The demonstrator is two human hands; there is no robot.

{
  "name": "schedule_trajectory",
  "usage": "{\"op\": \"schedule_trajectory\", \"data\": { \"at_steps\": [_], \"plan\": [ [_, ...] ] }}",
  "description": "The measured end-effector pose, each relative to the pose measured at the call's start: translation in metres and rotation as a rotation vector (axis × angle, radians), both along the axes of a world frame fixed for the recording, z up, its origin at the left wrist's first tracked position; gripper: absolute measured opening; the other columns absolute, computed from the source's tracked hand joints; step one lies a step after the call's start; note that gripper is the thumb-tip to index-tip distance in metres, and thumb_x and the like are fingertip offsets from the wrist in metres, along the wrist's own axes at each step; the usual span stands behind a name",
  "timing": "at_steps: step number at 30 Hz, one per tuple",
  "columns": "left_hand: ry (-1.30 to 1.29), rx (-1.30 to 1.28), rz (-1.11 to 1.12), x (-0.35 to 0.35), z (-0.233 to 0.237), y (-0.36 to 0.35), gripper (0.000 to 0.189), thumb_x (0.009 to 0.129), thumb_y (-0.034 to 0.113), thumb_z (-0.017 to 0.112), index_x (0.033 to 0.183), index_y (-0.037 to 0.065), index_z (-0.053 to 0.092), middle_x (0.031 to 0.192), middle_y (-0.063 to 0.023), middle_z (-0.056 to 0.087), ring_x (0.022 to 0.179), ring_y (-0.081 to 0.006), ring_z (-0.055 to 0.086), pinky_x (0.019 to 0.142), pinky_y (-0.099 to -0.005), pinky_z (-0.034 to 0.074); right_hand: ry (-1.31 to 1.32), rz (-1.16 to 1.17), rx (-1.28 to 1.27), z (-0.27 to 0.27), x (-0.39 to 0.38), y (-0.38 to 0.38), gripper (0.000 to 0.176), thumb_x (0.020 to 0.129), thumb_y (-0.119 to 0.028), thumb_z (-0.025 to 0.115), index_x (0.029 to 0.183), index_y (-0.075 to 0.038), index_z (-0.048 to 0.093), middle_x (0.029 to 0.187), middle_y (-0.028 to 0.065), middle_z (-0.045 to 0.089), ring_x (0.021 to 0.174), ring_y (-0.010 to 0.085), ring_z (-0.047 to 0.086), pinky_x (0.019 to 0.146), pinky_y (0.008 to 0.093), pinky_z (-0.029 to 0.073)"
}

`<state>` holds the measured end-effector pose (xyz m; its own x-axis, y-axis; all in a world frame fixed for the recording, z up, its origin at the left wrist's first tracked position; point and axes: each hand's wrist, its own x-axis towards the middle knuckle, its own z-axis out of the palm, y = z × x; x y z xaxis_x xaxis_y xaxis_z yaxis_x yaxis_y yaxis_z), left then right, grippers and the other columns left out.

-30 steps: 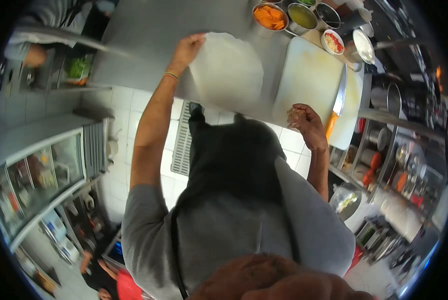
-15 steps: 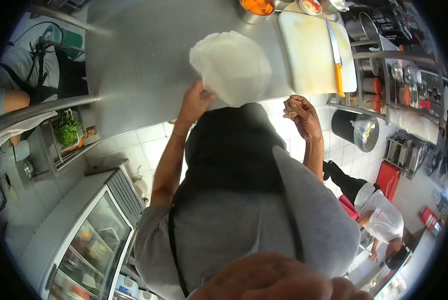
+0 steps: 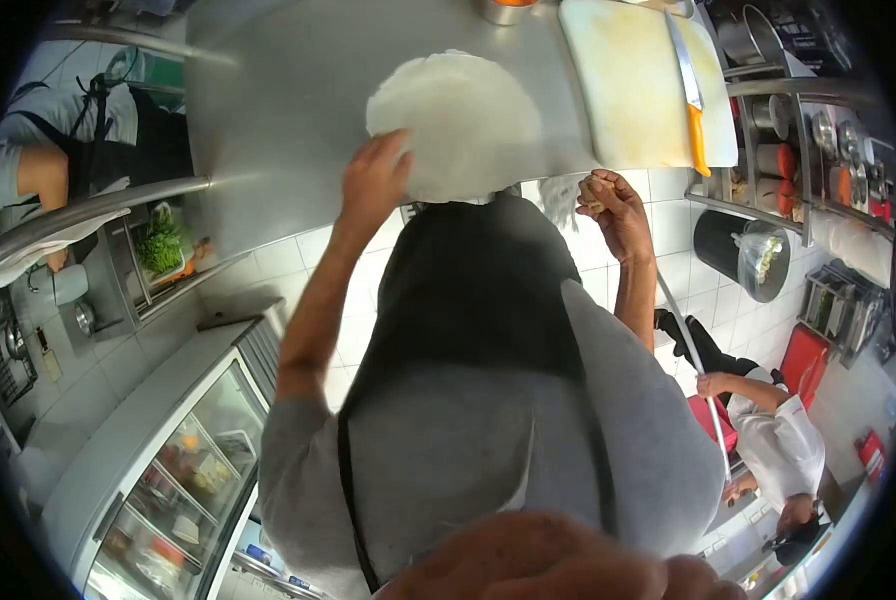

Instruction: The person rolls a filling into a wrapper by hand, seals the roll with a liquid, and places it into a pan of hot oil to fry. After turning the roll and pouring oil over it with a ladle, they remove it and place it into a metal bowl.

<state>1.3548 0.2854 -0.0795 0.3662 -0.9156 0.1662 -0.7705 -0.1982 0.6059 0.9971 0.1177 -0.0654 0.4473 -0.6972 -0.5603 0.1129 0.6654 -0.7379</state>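
A thin, round white sheet (image 3: 458,125), perhaps dough, lies on the steel table with its near edge at the table's front rim. My left hand (image 3: 376,178) rests at the sheet's left edge, fingers stretched over it and thumb apart. Out past the table's front edge, below the cutting board, my right hand (image 3: 620,212) is closed around a small brownish lump (image 3: 593,196). What the lump is I cannot make out.
A white cutting board (image 3: 633,90) holds a knife with an orange handle (image 3: 697,140). Behind stands a metal container (image 3: 509,12). A black bin (image 3: 728,250) is at right. A co-worker (image 3: 768,430) grips a long pole (image 3: 690,340); another person (image 3: 88,140) stands left.
The sheet lies flatter and rounder, and my left hand's fingers have loosened from its edge. My right hand still holds the lump. The co-worker at right now has a long pole in hand.
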Motion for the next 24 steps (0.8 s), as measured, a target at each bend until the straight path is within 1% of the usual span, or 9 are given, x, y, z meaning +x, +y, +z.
{"op": "schedule_trajectory", "data": {
  "at_steps": [1,3,6,9,15,18,21,23,24],
  "plan": [
    [-0.096,-0.033,-0.142,-0.009,-0.001,-0.025,0.039,0.091,0.021,0.074,0.129,0.012,0.067,0.130,-0.0127,0.067,0.121,-0.0311,0.063,0.101,-0.0450,0.050,-0.019,-0.006,0.010,0.001,0.000,-0.001,0.026,0.096,-0.010,0.072,0.119,-0.002,0.062,0.103,0.0082,0.068,0.089,0.0174,0.068,0.077,0.0335,0.061],
    [-0.305,-0.092,-0.494,-0.024,-0.025,-0.077,0.054,0.091,0.037,0.074,0.141,0.020,0.061,0.158,-0.0084,0.046,0.147,-0.0316,0.038,0.119,-0.0498,0.032,-0.038,0.027,0.002,0.000,-0.003,-0.007,0.028,0.097,-0.012,0.071,0.121,-0.002,0.061,0.106,0.0102,0.068,0.090,0.0198,0.068,0.078,0.0337,0.060],
    [-0.399,0.117,-0.637,-0.048,-0.047,-0.121,0.065,0.091,0.055,0.068,0.149,0.030,0.053,0.167,-0.0064,0.032,0.155,-0.0332,0.023,0.125,-0.0543,0.019,-0.032,0.058,-0.034,0.005,-0.004,-0.019,0.027,0.098,-0.012,0.070,0.121,-0.002,0.062,0.106,0.0106,0.069,0.091,0.0199,0.068,0.079,0.0341,0.059],
    [-0.413,0.136,-0.524,-0.047,-0.061,-0.140,0.074,0.089,0.069,0.061,0.153,0.035,0.047,0.169,-0.0063,0.025,0.158,-0.0332,0.014,0.125,-0.0608,0.010,-0.042,0.087,-0.089,0.006,-0.007,-0.032,0.025,0.098,-0.011,0.069,0.121,-0.003,0.063,0.105,0.0096,0.069,0.091,0.0183,0.067,0.080,0.0342,0.059],
    [-0.383,0.144,-0.232,-0.075,-0.069,-0.157,0.072,0.090,0.071,0.057,0.152,0.035,0.049,0.169,-0.0100,0.025,0.157,-0.0377,0.016,0.122,-0.0669,0.009,-0.045,0.098,-0.100,-0.001,-0.003,-0.047,0.027,0.094,-0.009,0.074,0.119,-0.004,0.063,0.103,0.0061,0.067,0.087,0.0156,0.067,0.078,0.0329,0.059],
    [-0.377,0.134,-0.167,-0.070,-0.057,-0.158,0.069,0.091,0.066,0.060,0.149,0.028,0.053,0.164,-0.0135,0.034,0.153,-0.0399,0.024,0.121,-0.0667,0.016,-0.091,0.154,-0.091,0.000,0.011,-0.053,0.030,0.094,-0.010,0.075,0.120,-0.004,0.062,0.105,0.0061,0.067,0.089,0.0159,0.067,0.080,0.0327,0.058],
    [-0.342,0.043,0.231,-0.005,-0.079,-0.141,0.065,0.090,0.061,0.065,0.140,0.019,0.060,0.148,-0.0152,0.053,0.144,-0.0423,0.039,0.118,-0.0627,0.025,-0.079,0.263,-0.177,-0.004,0.033,-0.057,0.033,0.091,-0.002,0.073,0.122,-0.002,0.061,0.109,0.0065,0.065,0.093,0.0156,0.066,0.082,0.0315,0.057],
    [-0.376,0.167,0.520,0.042,-0.091,-0.110,0.058,0.090,0.055,0.069,0.131,0.015,0.064,0.132,-0.0121,0.064,0.126,-0.0411,0.056,0.109,-0.0553,0.039,0.006,0.324,-0.273,-0.015,0.051,-0.053,0.036,0.087,0.003,0.072,0.121,0.000,0.060,0.106,0.0071,0.066,0.091,0.0157,0.065,0.080,0.0305,0.057],
    [-0.355,0.257,0.566,0.047,-0.085,-0.092,0.054,0.091,0.054,0.068,0.127,0.014,0.066,0.126,-0.0124,0.067,0.121,-0.0400,0.059,0.105,-0.0531,0.042,-0.004,0.323,-0.242,-0.021,0.060,-0.049,0.036,0.087,0.003,0.072,0.121,0.000,0.060,0.105,0.0071,0.066,0.090,0.0158,0.065,0.080,0.0306,0.057]
  ]
}}
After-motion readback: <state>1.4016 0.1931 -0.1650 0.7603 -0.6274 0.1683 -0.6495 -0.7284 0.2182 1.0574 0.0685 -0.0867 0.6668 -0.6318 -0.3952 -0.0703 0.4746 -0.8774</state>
